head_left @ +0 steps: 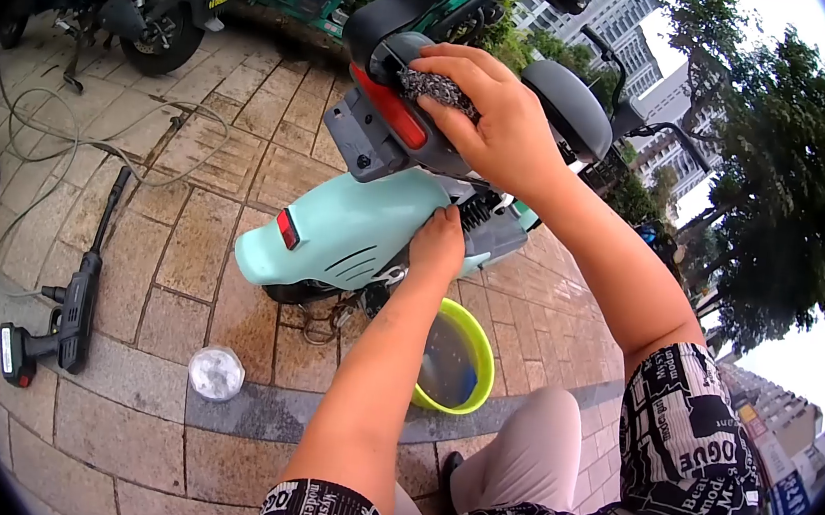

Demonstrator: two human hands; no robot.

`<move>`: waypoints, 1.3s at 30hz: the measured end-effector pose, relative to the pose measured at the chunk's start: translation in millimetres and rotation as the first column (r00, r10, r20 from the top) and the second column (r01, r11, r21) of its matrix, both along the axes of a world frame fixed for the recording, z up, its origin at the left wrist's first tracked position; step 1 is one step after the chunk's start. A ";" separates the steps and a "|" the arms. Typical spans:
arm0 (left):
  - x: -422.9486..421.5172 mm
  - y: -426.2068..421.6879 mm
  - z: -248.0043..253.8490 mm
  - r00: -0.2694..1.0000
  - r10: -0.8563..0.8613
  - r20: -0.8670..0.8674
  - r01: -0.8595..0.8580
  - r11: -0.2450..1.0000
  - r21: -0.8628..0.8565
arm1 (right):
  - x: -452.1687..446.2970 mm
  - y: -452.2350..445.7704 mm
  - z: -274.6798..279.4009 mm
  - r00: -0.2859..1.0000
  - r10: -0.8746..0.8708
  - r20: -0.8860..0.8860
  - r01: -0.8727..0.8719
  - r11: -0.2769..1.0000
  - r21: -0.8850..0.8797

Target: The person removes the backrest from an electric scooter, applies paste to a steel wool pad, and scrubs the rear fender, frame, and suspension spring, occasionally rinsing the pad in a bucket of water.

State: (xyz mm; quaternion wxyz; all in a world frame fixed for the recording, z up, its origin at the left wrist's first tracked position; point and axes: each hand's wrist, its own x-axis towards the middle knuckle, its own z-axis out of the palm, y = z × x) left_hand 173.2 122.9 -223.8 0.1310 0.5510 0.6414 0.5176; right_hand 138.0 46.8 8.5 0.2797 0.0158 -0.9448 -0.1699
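Observation:
My right hand is wrapped round a dark grey, speckled cloth and presses it against the scooter's rear end, just above the red tail light. Lower down, my left hand rests at the side of the mint-green rear fender, beside the black shock spring; its fingertips are partly hidden, so their grip does not show. A grey plate bracket sticks out below the tail light.
A lime-green bucket of murky water stands by my knee. A clear tub, a black cordless spray gun and its hose lie on the paving at left. Parked scooters stand behind.

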 end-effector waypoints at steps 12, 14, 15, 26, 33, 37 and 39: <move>-1.0 -5.2 7.0 1.000 -0.010 0.017 0.010 0.999 -0.046 | -11.1 16.5 -1.3 0.998 0.025 -0.064 -0.028 0.998 -0.056; -1.9 -9.2 9.2 1.000 -0.031 0.001 0.031 0.997 -0.067 | 19.7 30.8 -14.6 0.962 0.260 -0.078 -0.264 0.964 -0.038; -0.3 -8.4 8.4 1.000 -0.028 -0.001 0.028 0.997 -0.071 | 42.6 48.1 -26.2 0.964 0.242 -0.112 -0.245 0.969 -0.020; 4.3 5.7 -10.0 0.983 0.037 -0.177 -0.025 0.997 0.073 | 32.4 64.4 -54.6 0.847 0.474 -0.241 -0.445 0.880 0.165; 12.2 0.2 3.3 0.982 0.130 -0.137 -0.120 0.990 0.079 | 142.4 173.1 -87.8 0.958 0.159 -0.239 -0.133 0.984 0.121; 19.8 6.3 -3.4 0.933 0.269 -0.240 -0.234 0.958 0.164 | 220.7 206.3 -117.4 0.956 -0.153 -0.250 0.103 0.973 -0.204; 25.1 7.9 0.2 0.911 0.311 -0.272 -0.279 0.949 0.150 | 244.8 201.0 -140.4 0.944 -0.170 -0.282 0.106 0.968 -0.228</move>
